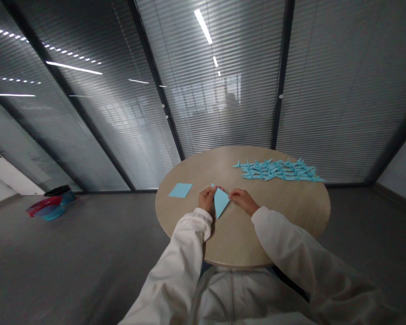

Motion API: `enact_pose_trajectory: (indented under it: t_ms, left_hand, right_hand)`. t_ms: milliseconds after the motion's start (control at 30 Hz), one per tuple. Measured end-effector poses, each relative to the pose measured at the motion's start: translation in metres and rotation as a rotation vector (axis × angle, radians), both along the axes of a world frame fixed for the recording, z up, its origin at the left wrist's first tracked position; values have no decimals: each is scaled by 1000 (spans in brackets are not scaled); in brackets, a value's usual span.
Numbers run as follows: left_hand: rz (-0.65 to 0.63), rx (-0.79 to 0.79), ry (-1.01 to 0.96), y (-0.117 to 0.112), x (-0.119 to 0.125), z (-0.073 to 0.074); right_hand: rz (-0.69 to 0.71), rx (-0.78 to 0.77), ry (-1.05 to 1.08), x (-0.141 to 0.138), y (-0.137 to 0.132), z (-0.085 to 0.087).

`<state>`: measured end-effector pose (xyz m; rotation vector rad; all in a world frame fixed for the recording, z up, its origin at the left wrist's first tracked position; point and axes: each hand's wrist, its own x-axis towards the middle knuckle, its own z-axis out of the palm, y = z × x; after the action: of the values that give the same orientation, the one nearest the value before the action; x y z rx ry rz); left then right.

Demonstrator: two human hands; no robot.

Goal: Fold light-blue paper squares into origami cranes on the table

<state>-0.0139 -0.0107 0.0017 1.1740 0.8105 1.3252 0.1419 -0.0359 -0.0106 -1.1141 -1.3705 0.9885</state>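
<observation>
Folding looks like my present step: my left hand point(207, 198) and right hand point(242, 200) each pinch 1 edge of the blue paper point(221, 203) over the counter point(238, 243), its point toward me. Next, I judge, calls for lined-up edges and a firm crease. 1 flat sheet point(180, 190) lies left.

Round table point(203, 164): paper cranes point(278, 170), sheet point(180, 190)
</observation>
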Motion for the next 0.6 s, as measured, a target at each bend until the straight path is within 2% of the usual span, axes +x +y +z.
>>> enact_pose_trajectory:
  t_ms: [400, 600]
  left_hand:
    - [74, 9, -114, 8, -4, -5]
    - [66, -68, -127, 9, -5, -5]
  right_hand:
    - [49, 60, -94, -2, 2, -7]
    - [46, 74, -139, -1, 4, -10]
